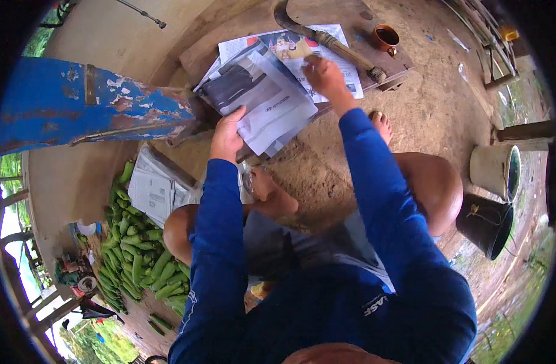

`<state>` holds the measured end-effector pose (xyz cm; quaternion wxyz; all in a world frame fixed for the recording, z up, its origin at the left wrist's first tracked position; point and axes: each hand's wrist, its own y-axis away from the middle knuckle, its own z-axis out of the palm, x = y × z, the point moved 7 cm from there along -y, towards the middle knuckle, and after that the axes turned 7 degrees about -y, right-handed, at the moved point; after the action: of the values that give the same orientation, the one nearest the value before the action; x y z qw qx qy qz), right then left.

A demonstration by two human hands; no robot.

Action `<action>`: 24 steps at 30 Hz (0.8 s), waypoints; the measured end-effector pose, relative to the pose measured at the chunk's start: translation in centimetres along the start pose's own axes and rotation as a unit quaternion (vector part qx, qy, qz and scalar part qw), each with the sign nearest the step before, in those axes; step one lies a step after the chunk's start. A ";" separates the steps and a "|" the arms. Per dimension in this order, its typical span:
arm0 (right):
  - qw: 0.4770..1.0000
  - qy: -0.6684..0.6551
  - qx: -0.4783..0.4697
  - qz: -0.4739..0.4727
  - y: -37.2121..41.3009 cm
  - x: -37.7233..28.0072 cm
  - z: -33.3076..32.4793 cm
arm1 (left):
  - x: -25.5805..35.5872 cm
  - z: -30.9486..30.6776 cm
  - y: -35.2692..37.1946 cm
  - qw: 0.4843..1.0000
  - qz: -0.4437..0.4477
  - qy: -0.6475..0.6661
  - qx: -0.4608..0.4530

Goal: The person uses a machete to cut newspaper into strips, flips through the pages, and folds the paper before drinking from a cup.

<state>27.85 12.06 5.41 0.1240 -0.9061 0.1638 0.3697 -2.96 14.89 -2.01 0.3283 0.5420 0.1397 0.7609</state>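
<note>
My left hand [230, 134] grips the near edge of a printed newspaper sheet [278, 106], thumb on top. The sheet lies tilted over more newspaper [344, 73] on a low wooden table [308, 11]. Just beyond the sheet's right side, my right hand [324, 75] hovers over the paper with its fingers curled together; I cannot tell what they hold. A sickle [308, 31] with a dark curved blade and wooden handle rests across the newspaper's far side, beyond my right hand. Near the handle's end stands a brown cup [385, 37] with dark contents.
A heap of long green vegetables [138, 255] covers the floor at left, beside a stack of folded newspapers [151, 191]. A peeling blue beam [96, 109] reaches in from the left. Two buckets, one pale [489, 171] and one black [481, 224], stand at right.
</note>
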 end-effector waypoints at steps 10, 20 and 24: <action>0.966 0.250 -0.031 -0.051 -7.9 4.6 -2.0 | -0.4 2.4 0.3 0.998 -0.063 0.021 -0.003; 0.975 0.153 -0.108 -0.123 -10.1 4.0 -5.7 | 2.6 5.4 1.6 0.997 -0.057 0.011 0.052; 0.960 0.129 -0.083 -0.233 -7.6 0.0 -10.7 | 2.7 6.1 1.5 0.997 -0.056 0.011 0.059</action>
<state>37.55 15.35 13.70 0.1092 -0.9662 -0.0687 0.2231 1.59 14.64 3.10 0.3366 0.5429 0.2180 0.7379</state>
